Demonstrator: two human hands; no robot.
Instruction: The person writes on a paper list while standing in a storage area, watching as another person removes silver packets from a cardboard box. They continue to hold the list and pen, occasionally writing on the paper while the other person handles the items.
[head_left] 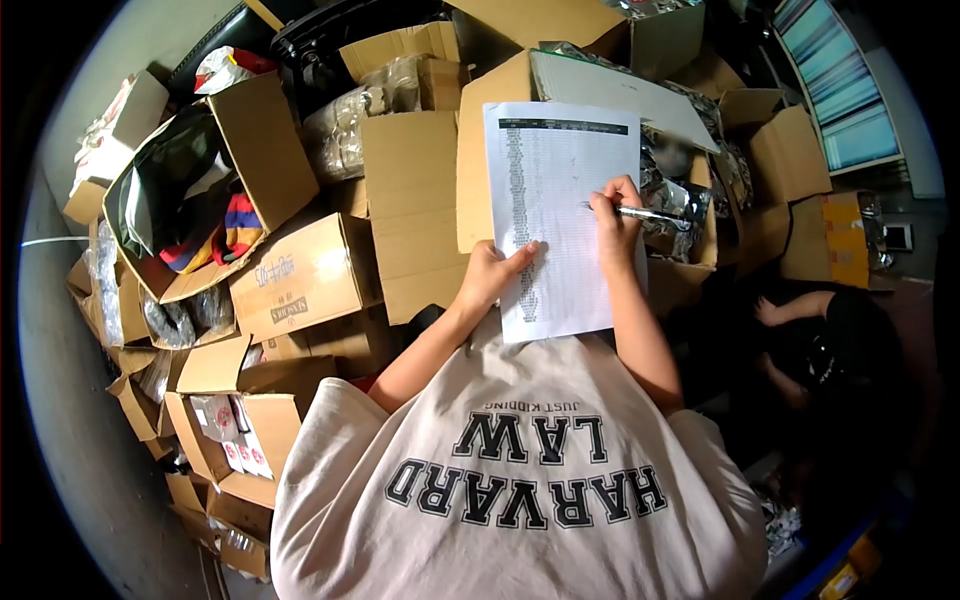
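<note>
This looks like the writing step. The paper is in front of the shirt. The left hand pinches its edge, thumb on top (most fingers hide). The right hand curls tight around a pen, tip by the page. Neat marks seem to need steady paper.

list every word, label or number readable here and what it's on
"HARVARD": shirt, upside down in this view
"LAW": same shirt, upside down
"JUST KIDDING": same shirt, smaller, upside down
Printed sheet: header and rows too small to read
Brown carton: handwriting and dark printed label, too blurred
White packets: red marks, too small
White panel: tiny mark, unreadable
</note>
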